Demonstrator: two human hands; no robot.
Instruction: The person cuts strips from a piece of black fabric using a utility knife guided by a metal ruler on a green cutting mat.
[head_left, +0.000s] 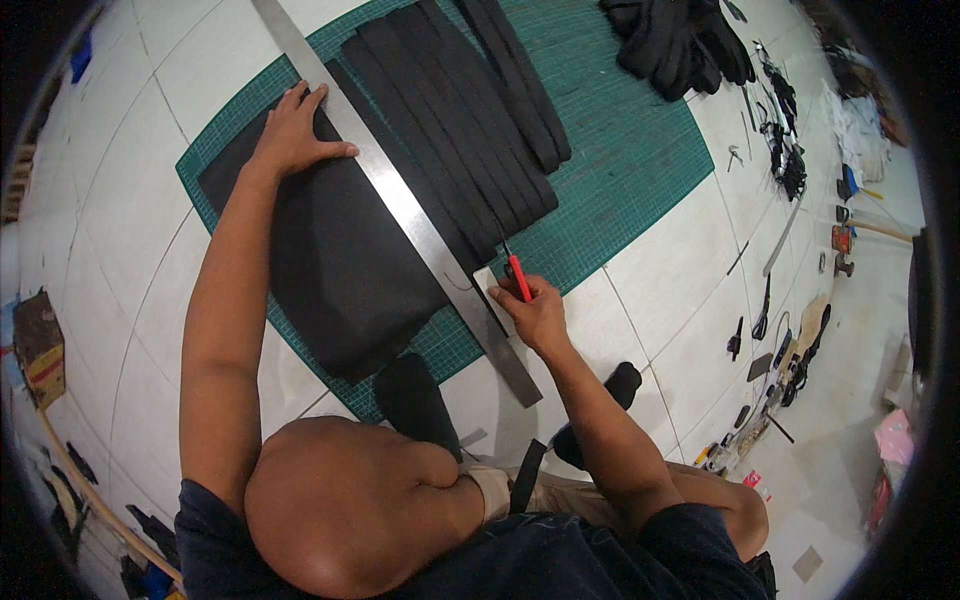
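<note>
A long metal ruler (400,205) lies slantwise across black fabric (350,260) on a green cutting mat (640,150). My left hand (290,135) presses on the ruler's far part and the fabric beside it, thumb and fingers spread. In my right hand (537,315) is a red utility knife (518,277), its tip pointing away from me near the cut edges. A small pale flat piece (485,287) shows by the right thumb, next to the ruler; whether the hand holds it I cannot tell. Several cut black strips (450,120) lie side by side right of the ruler.
More black strips (515,85) rest farther back on the mat. A heap of black fabric pieces (680,45) sits at the back right. Tools and scraps, including a strap-like length (780,240), are scattered on the tiled floor (640,310) to the right. My knee (340,500) is close in front.
</note>
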